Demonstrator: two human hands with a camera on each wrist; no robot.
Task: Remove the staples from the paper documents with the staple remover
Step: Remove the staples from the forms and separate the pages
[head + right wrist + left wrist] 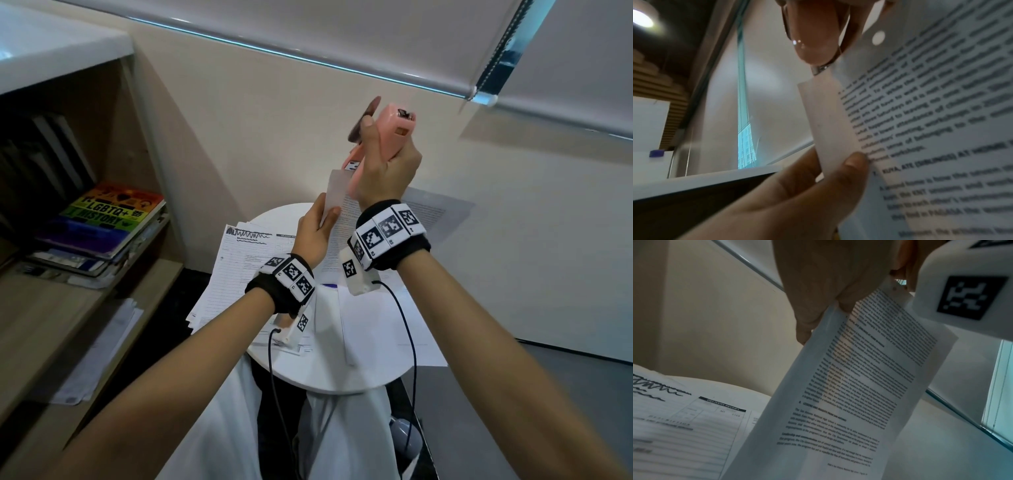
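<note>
above table (342,377), right hand (383,174) gripping staple remover (394,133)

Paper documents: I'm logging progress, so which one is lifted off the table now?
The printed text document, pinched by the left hand with the pink staple remover at its top corner. The delivery receipt forms lie flat on the round table.

We see dim, cool indoor light; ceiling lamp (642,19) glares in the right wrist view. Wrist pics soft w/ blurred text, edges warped.
</note>
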